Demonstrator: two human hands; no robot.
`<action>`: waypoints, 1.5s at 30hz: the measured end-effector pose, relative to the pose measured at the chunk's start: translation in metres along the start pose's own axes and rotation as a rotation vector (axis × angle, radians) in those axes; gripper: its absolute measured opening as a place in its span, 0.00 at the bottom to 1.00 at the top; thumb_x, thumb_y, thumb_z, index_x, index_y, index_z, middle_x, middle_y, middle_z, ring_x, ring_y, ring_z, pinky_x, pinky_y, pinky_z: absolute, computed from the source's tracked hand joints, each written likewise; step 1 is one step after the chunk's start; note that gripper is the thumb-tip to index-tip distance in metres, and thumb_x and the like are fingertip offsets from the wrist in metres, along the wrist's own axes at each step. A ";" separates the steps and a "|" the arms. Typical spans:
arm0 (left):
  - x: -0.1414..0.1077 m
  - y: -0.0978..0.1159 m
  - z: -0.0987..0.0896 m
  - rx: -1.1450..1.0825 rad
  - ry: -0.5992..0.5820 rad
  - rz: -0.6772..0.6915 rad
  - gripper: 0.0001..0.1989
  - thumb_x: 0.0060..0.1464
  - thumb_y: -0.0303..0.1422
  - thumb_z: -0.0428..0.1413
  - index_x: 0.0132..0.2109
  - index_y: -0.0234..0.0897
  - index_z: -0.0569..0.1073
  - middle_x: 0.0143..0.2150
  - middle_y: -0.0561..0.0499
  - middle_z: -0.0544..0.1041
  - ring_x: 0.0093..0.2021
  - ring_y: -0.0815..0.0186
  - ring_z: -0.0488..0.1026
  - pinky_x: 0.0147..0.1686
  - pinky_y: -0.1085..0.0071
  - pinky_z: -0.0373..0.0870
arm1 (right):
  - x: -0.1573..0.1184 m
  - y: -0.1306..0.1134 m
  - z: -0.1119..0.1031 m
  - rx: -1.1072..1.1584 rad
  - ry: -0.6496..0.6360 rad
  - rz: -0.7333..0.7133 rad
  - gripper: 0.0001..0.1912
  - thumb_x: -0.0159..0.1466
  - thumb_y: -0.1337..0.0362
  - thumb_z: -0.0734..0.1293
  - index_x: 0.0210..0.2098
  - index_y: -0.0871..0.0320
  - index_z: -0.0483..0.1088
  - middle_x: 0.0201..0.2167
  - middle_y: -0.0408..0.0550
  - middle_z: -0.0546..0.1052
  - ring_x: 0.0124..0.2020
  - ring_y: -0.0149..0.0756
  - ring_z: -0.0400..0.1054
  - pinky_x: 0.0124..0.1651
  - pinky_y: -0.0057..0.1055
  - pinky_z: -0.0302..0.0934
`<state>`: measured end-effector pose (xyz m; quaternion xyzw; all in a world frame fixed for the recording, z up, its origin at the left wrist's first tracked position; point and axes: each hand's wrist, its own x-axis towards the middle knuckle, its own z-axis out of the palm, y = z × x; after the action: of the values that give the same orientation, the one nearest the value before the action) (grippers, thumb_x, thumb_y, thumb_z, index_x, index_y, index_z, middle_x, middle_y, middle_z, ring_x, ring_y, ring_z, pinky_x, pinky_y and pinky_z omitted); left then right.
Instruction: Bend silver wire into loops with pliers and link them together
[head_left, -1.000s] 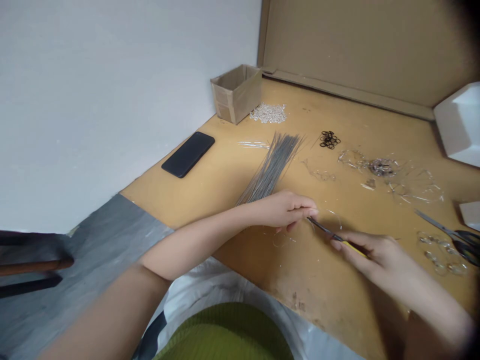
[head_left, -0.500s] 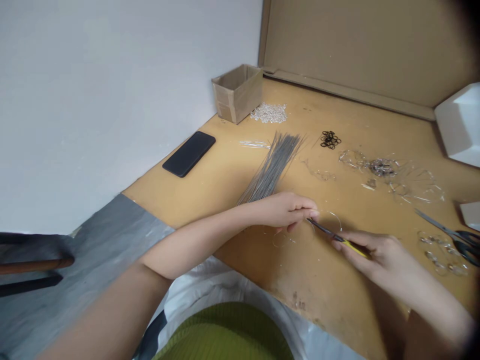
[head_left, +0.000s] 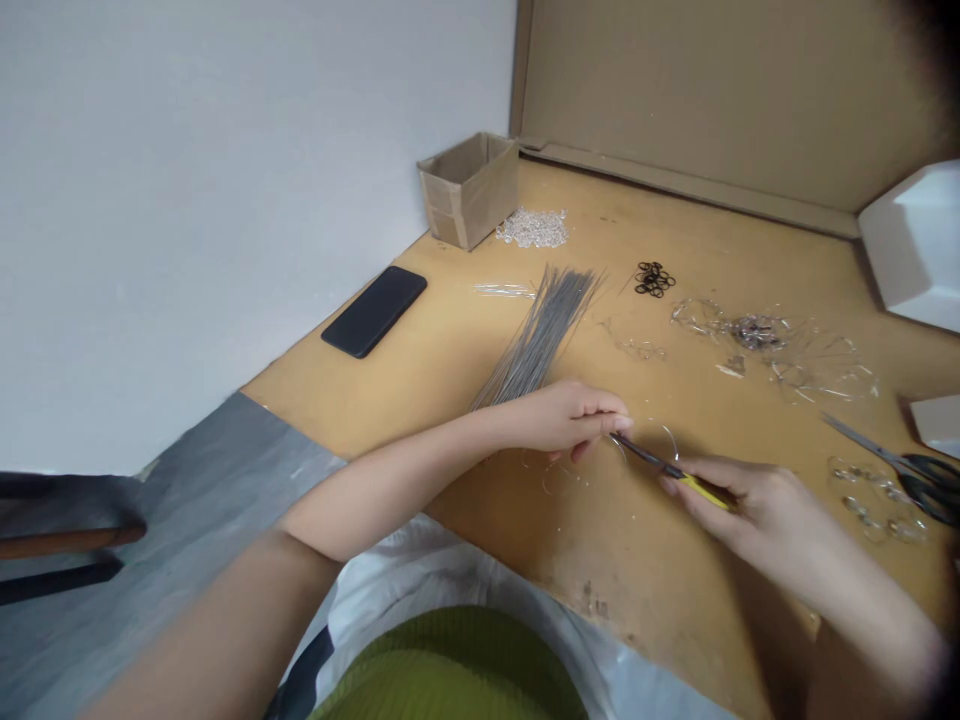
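Our right hand (head_left: 742,510) clenches pliers (head_left: 664,462); our left fingers (head_left: 600,424) curl together, any hold unclear. Open desk lies between them and the front edge (head_left: 525,570).

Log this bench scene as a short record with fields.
Right hand: grips yellow-handled pliers
Left hand: fingers pinched beside the pliers' tips; anything held too small to tell
Nearest: wire loop
Behind hands: wire bundle
Rest: black rings, silver rings, scissors, phone, cardboard box, table
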<state>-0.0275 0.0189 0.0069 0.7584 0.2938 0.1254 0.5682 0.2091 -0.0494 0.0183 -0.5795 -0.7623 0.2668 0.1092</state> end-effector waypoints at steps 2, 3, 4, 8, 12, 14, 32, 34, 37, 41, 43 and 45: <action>0.001 0.000 -0.001 -0.025 0.011 -0.031 0.15 0.60 0.39 0.43 0.38 0.34 0.69 0.19 0.58 0.67 0.12 0.79 0.60 0.16 0.83 0.56 | -0.001 0.009 -0.006 -0.027 -0.104 0.001 0.13 0.57 0.54 0.63 0.36 0.51 0.74 0.25 0.43 0.76 0.24 0.35 0.69 0.27 0.29 0.61; 0.002 0.000 0.000 -0.034 0.014 -0.041 0.15 0.60 0.39 0.43 0.39 0.33 0.69 0.19 0.58 0.68 0.12 0.79 0.60 0.16 0.83 0.56 | -0.002 0.014 -0.009 -0.024 -0.134 0.013 0.13 0.57 0.54 0.63 0.37 0.52 0.74 0.26 0.43 0.76 0.25 0.35 0.69 0.28 0.29 0.61; 0.003 -0.001 0.000 -0.042 0.014 -0.050 0.15 0.60 0.39 0.44 0.39 0.33 0.69 0.19 0.58 0.68 0.12 0.79 0.60 0.16 0.83 0.56 | -0.002 0.018 -0.013 -0.017 -0.141 0.041 0.13 0.57 0.54 0.63 0.37 0.52 0.73 0.25 0.43 0.76 0.25 0.36 0.69 0.28 0.29 0.61; 0.007 -0.003 0.006 -0.083 -0.004 -0.080 0.16 0.59 0.40 0.44 0.40 0.32 0.70 0.18 0.58 0.68 0.11 0.79 0.60 0.15 0.82 0.55 | -0.001 0.019 -0.022 0.072 0.036 0.182 0.15 0.58 0.51 0.62 0.32 0.56 0.71 0.27 0.45 0.75 0.28 0.37 0.68 0.29 0.30 0.60; 0.008 -0.004 0.011 -0.107 -0.042 -0.069 0.17 0.59 0.42 0.45 0.39 0.32 0.69 0.18 0.57 0.69 0.11 0.79 0.60 0.14 0.82 0.55 | 0.009 -0.001 -0.009 0.376 0.274 0.230 0.16 0.56 0.51 0.65 0.34 0.56 0.71 0.28 0.45 0.74 0.29 0.34 0.67 0.32 0.28 0.59; 0.008 -0.003 0.012 -0.108 -0.059 -0.071 0.17 0.59 0.42 0.45 0.39 0.32 0.69 0.19 0.57 0.68 0.11 0.79 0.59 0.14 0.82 0.55 | 0.013 -0.009 0.000 0.503 0.228 0.218 0.16 0.55 0.50 0.66 0.33 0.57 0.71 0.25 0.43 0.72 0.26 0.31 0.64 0.30 0.27 0.58; 0.011 -0.007 0.011 -0.384 -0.088 0.026 0.16 0.57 0.43 0.48 0.41 0.32 0.68 0.23 0.55 0.71 0.17 0.76 0.66 0.20 0.78 0.63 | 0.010 -0.022 0.006 0.727 -0.031 0.102 0.11 0.57 0.55 0.67 0.31 0.57 0.68 0.21 0.40 0.68 0.24 0.30 0.63 0.32 0.28 0.59; 0.013 -0.008 0.012 -0.416 -0.064 0.030 0.16 0.56 0.43 0.49 0.41 0.32 0.68 0.23 0.55 0.71 0.17 0.76 0.67 0.20 0.78 0.63 | 0.012 -0.019 0.005 0.719 -0.024 0.116 0.12 0.55 0.54 0.68 0.31 0.57 0.68 0.21 0.40 0.68 0.24 0.30 0.63 0.33 0.28 0.59; 0.015 -0.010 0.014 -0.473 0.003 0.047 0.15 0.57 0.41 0.49 0.42 0.33 0.68 0.24 0.55 0.70 0.17 0.76 0.67 0.19 0.78 0.62 | 0.015 -0.015 0.007 0.718 -0.015 0.126 0.14 0.54 0.53 0.69 0.31 0.57 0.68 0.22 0.41 0.69 0.25 0.30 0.64 0.34 0.29 0.59; 0.016 -0.012 0.015 -0.579 0.077 0.073 0.13 0.58 0.39 0.47 0.43 0.33 0.67 0.25 0.57 0.68 0.14 0.78 0.63 0.16 0.79 0.58 | 0.018 -0.011 0.015 0.741 -0.005 0.122 0.15 0.53 0.52 0.69 0.31 0.57 0.68 0.24 0.42 0.70 0.26 0.31 0.64 0.34 0.30 0.60; 0.016 -0.012 0.015 -0.623 0.078 0.076 0.13 0.58 0.38 0.47 0.44 0.33 0.67 0.25 0.56 0.68 0.14 0.79 0.61 0.16 0.79 0.56 | 0.019 -0.010 0.019 0.736 0.002 0.115 0.14 0.54 0.53 0.69 0.31 0.57 0.68 0.25 0.43 0.70 0.28 0.31 0.64 0.35 0.29 0.60; 0.015 -0.012 0.014 -0.664 0.076 0.067 0.13 0.58 0.36 0.47 0.44 0.32 0.67 0.25 0.56 0.68 0.14 0.79 0.60 0.16 0.79 0.54 | 0.019 -0.009 0.021 0.742 0.004 0.109 0.13 0.55 0.54 0.69 0.31 0.57 0.68 0.25 0.43 0.71 0.28 0.31 0.65 0.36 0.29 0.60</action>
<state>-0.0116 0.0183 -0.0107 0.5360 0.2328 0.2608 0.7684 0.1856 -0.0388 0.0028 -0.5409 -0.5816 0.5289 0.2990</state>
